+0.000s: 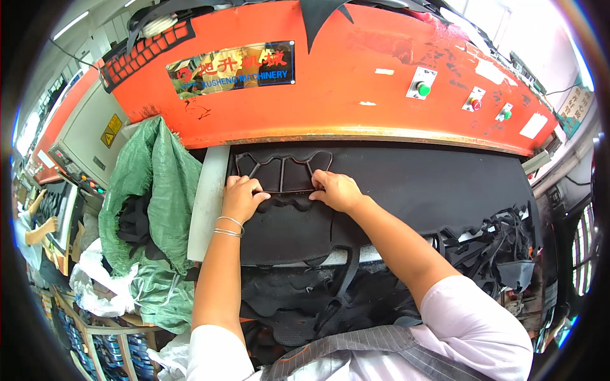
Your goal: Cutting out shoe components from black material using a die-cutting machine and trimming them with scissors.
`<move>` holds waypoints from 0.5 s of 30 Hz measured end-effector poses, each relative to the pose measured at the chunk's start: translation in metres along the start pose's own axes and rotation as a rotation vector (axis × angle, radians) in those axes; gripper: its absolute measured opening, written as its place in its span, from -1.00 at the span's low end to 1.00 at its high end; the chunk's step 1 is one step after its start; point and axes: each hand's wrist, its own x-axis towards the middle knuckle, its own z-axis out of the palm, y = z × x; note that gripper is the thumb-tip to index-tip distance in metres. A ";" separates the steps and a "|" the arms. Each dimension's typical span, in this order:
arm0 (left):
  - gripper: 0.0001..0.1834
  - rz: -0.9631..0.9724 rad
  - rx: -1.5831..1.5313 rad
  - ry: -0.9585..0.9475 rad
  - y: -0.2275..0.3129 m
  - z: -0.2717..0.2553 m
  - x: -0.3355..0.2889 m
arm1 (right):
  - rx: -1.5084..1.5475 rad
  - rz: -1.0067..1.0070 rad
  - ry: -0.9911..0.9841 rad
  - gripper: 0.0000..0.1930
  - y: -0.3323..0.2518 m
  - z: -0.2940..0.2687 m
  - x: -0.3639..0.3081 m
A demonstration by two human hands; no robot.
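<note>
A cutting die (282,175), a thin metal outline with a wavy far edge and several inner bars, lies on a black sheet (419,184). My left hand (241,198) pinches the die's near left corner, its thumb on the near edge. At the near right corner, my right hand (337,192) grips the same frame between thumb and fingers. Just nearer to me, a wavy cut edge runs across the black material (286,228). Two thin bangles (229,230) circle my left wrist.
The orange machine beam (356,95) spans the far side, with green and red buttons (422,89). Green woven sacks (175,184) stand at left. Black offcuts (502,241) pile up at right and along the near edge. Another person's hands (44,230) show far left.
</note>
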 end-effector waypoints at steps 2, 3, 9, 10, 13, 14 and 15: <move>-0.77 0.012 -0.005 0.049 -0.003 0.008 0.001 | -0.075 -0.161 0.210 -0.80 0.006 0.019 -0.006; -0.77 0.037 -0.069 0.090 -0.007 0.011 0.000 | -0.146 -0.215 0.263 -0.83 0.005 0.025 -0.008; -0.77 0.097 -0.261 0.190 -0.021 0.024 -0.001 | 0.036 -0.308 0.347 -0.89 0.012 0.028 0.000; -0.77 0.087 -0.299 0.213 -0.020 0.024 0.000 | 0.036 -0.303 0.341 -0.89 0.011 0.027 0.001; -0.78 0.082 -0.310 0.208 -0.018 0.021 0.004 | 0.003 -0.272 0.231 -0.86 0.009 0.014 0.006; -0.78 0.071 -0.313 0.192 -0.017 0.022 0.005 | -0.058 -0.238 0.090 -0.83 0.010 0.003 0.011; -0.78 0.079 -0.280 0.187 -0.025 0.019 0.002 | -0.154 -0.307 0.175 -0.72 -0.016 -0.015 0.018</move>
